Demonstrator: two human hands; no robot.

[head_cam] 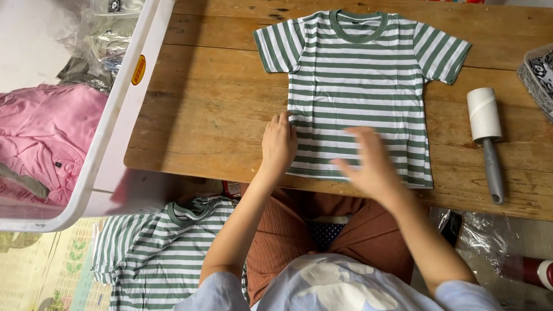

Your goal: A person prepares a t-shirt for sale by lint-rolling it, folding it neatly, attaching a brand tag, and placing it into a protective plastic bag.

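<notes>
A green and white striped t-shirt (pixel 359 79) lies flat, front up, on the wooden table (pixel 207 103), collar at the far side. My left hand (pixel 278 144) rests flat on the shirt's lower left edge, fingers together. My right hand (pixel 367 161) hovers or presses on the lower middle of the shirt, fingers spread and blurred by motion. Neither hand holds anything.
A lint roller (pixel 487 136) with a grey handle lies to the right of the shirt. A white bin (pixel 113 118) at the left holds pink garments (pixel 40 136). More striped shirts (pixel 151 258) lie on the floor. A clear tub (pixel 546 81) sits at the right edge.
</notes>
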